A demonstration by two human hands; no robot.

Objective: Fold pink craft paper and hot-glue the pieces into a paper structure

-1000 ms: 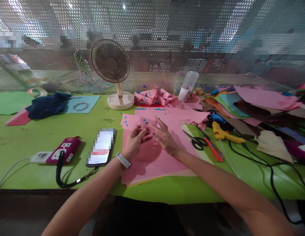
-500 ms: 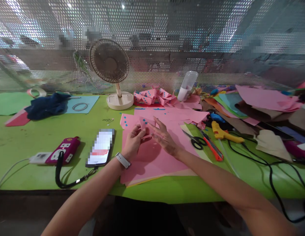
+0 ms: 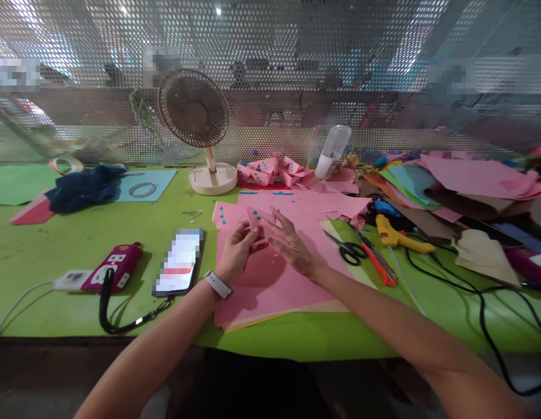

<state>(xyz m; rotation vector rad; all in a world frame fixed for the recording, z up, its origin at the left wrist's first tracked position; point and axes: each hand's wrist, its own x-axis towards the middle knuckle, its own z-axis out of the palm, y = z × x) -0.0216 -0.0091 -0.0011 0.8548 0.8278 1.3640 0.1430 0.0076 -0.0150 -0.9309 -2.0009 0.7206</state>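
Observation:
My left hand [image 3: 239, 247], with a pale watch on its wrist, is closed round a small folded pink paper piece [image 3: 258, 216] bearing blue diamond shapes. The piece is held just above a stack of pink sheets [image 3: 274, 291]. My right hand [image 3: 294, 247] is at the piece's right side, fingers stretched out and apart, the fingertips at or very near its edge. Whether they touch it I cannot tell. Another pink paper piece [image 3: 224, 215] with blue diamonds lies just beyond my left hand.
Scissors [image 3: 349, 251], a red cutter knife [image 3: 379, 262] and a yellow glue gun [image 3: 399, 237] with black cable lie to the right. On the left are a phone [image 3: 180, 262] and purple power bank [image 3: 116, 267]. A fan [image 3: 212, 177] and folded pink shapes [image 3: 274, 171] stand behind.

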